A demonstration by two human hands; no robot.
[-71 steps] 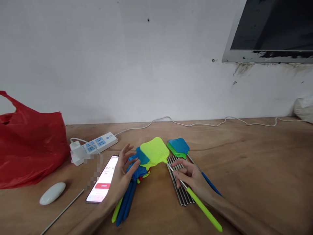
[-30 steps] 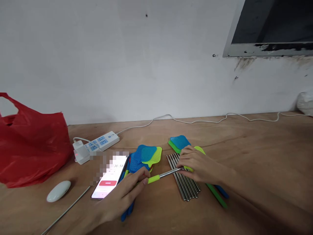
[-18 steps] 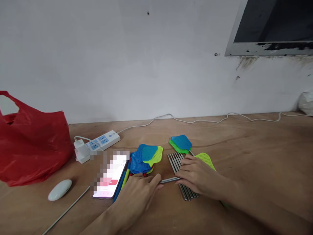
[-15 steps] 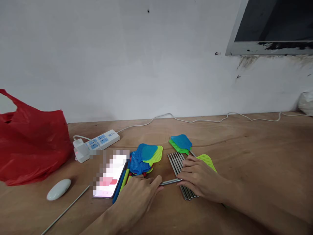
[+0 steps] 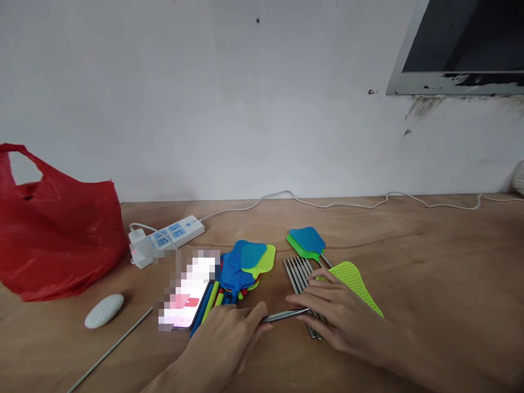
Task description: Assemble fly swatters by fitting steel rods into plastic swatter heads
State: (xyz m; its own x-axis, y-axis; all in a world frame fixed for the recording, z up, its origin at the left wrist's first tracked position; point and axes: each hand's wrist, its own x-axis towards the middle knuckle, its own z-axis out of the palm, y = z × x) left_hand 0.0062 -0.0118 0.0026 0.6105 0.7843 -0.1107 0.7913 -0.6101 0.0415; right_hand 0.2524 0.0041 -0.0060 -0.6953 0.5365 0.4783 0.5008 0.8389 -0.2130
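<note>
A slim metal rod (image 5: 285, 315) spans the gap between my two hands, slightly tilted. My left hand (image 5: 229, 333) is closed around its left end, which the fingers hide. At the other end my right hand (image 5: 335, 314) has its fingers bent about the rod's tip, thumb below. Several similar metal rods (image 5: 295, 274) lie side by side under my right hand. Beyond it rest a blue fly swatter head (image 5: 308, 239) with a green one beneath and a yellow-green fly swatter head (image 5: 354, 281). Near my left hand is a pile of blue and yellow-green fly swatter heads (image 5: 236, 271).
Blue, yellow-green and red handles (image 5: 210, 302) lie beside a lit phone (image 5: 192, 297). Farther left are a white computer mouse (image 5: 104, 310), a thin rod (image 5: 110, 349), a power strip (image 5: 180, 232) and a red plastic bag (image 5: 61, 240). A white cable (image 5: 327, 206) runs along the wall.
The camera view has shifted slightly. My hands and the rod between them have come a little closer to me, and my right hand's fingers have spread somewhat.
</note>
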